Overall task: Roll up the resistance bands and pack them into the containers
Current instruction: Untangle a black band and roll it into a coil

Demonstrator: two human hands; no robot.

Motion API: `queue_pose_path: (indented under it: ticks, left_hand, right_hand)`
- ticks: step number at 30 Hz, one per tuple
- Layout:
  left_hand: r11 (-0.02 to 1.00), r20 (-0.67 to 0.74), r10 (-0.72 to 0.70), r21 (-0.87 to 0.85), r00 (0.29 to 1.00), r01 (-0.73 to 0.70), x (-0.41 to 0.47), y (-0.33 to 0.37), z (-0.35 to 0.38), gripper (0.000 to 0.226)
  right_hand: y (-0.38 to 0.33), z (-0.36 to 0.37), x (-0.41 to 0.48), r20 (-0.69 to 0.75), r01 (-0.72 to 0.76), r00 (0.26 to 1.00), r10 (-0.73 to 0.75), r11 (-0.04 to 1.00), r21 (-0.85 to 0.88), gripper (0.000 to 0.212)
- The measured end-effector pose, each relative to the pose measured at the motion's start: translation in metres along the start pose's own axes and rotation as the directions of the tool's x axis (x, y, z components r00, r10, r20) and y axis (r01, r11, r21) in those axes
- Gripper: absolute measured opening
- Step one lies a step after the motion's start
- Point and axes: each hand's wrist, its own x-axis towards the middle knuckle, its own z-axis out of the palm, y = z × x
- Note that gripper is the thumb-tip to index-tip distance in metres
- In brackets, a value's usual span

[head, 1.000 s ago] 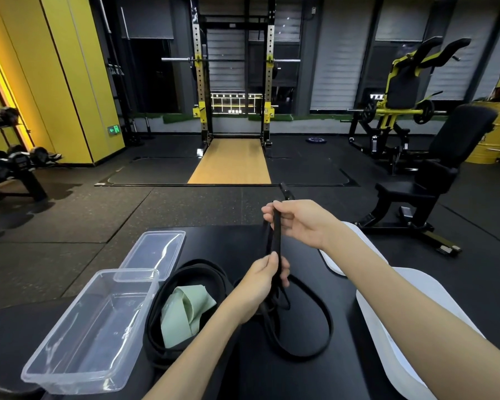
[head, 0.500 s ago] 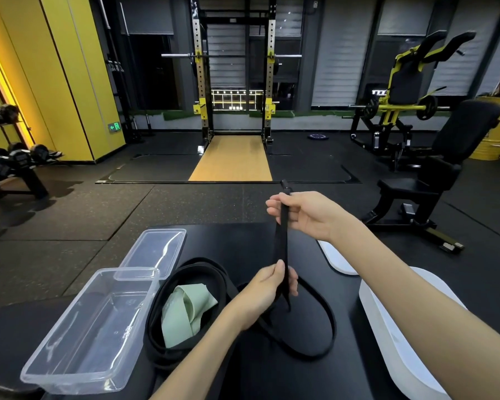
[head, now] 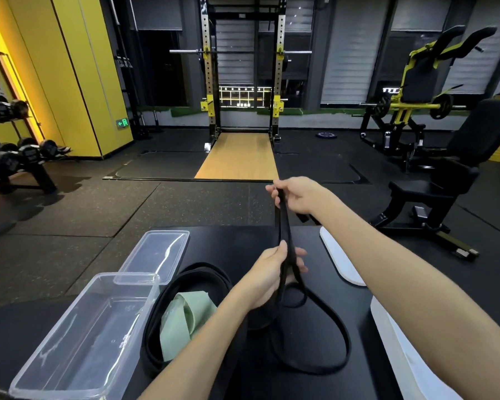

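My right hand [head: 298, 196] has lifted further above my left hand [head: 267, 277], both gripping the black band [head: 285, 226], now straight between them; ready for rolling, I judge, with the clear container [head: 84, 336] left of them

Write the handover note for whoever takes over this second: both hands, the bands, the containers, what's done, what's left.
Right hand: pinches the upper end of the thin black band, held raised.
Left hand: grips the same band lower down; the rest trails in a loop on the black table.
Wide black band: lies in a loose coil on the table, with the green band inside its loop.
Clear container: open, no band in it; what looks like its lid lies behind it.
Done: nothing packed.
Left: roll all three bands and pack them.
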Motion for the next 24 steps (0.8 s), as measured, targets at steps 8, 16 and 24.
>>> queue_pose_path:
  ticks: [8,16,24]
  left_hand:
    - [0.988,-0.099,0.030,-0.151,0.995,-0.045,0.052,0.025,-0.009,0.048]
    - [0.970,-0.171,-0.161,-0.210,0.972,0.124,0.052,-0.028,-0.019,0.048]
    - [0.963,-0.187,-0.240,-0.168,0.953,0.210,0.050,-0.056,-0.022,0.049]
  right_hand:
    - [-0.032,0.000,0.051,-0.041,0.196,0.980,-0.194,0.979,0.056,0.033]
    - [0.083,-0.031,0.091,-0.047,-0.145,0.988,0.149,0.986,0.084,0.025]
    - [0.141,-0.051,0.103,-0.062,-0.271,0.947,0.316,0.886,0.376,0.032]
